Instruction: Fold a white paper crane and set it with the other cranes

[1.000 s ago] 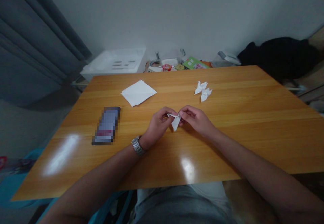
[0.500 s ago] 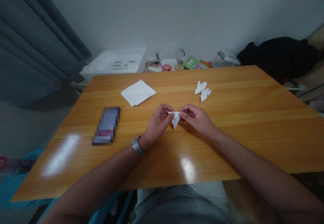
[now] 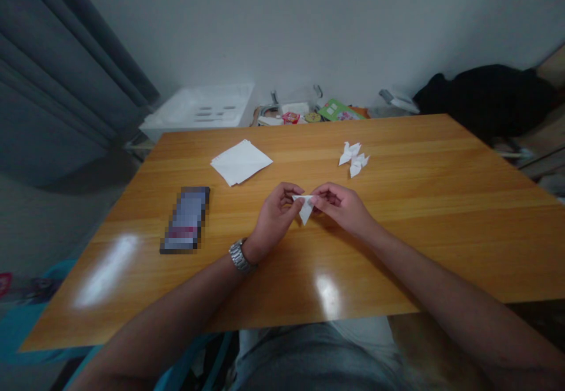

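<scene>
A small folded white paper piece (image 3: 305, 208) is pinched between both my hands over the middle of the wooden table (image 3: 397, 249). My left hand (image 3: 273, 217), with a metal watch on its wrist, grips the piece's left side with closed fingers. My right hand (image 3: 342, 205) pinches the right side. The paper's point hangs down toward the tabletop.
A stack of white square paper sheets (image 3: 241, 161) lies at the far left of centre. Two finished folded paper figures (image 3: 354, 158) lie at the far right of centre. A dark phone (image 3: 186, 219) lies to the left. Clutter and a black bag (image 3: 485, 99) sit behind the table.
Both hands have shifted slightly away from me with the folded paper, and the fingers have adjusted their pinch on it. Everything else on the table is unmoved.
</scene>
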Motion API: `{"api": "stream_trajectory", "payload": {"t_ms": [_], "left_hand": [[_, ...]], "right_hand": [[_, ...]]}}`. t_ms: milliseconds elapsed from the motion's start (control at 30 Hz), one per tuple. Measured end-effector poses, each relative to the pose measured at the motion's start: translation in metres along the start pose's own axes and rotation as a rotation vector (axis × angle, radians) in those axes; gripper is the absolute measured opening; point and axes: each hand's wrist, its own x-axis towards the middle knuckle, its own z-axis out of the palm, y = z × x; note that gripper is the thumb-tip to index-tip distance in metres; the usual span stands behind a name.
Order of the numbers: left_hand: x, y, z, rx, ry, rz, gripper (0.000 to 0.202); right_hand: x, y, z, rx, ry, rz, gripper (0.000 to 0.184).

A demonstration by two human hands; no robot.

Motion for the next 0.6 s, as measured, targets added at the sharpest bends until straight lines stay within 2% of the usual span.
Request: {"api": "stream_trajectory", "payload": {"t_ms": [300, 433, 600], "left_hand": [[-0.0005, 0.0042, 0.0000, -0.005, 0.005, -0.040, 0.023], [-0.0002, 0.0084, -0.0020, 0.024, -0.028, -0.084, 0.024], [0.0008, 0.0100, -0.0031, 0.100, -0.015, -0.067, 0.023]], "right_hand": [[-0.0014, -0.0052, -0.0009, -0.179, 0.031, -0.073, 0.022], [-0.0017, -0.0043, -0.0028, -0.219, 0.037, -0.090, 0.020], [-0.0012, -0.0025, -0.0037, -0.251, 0.029, -0.099, 0.017]]}}
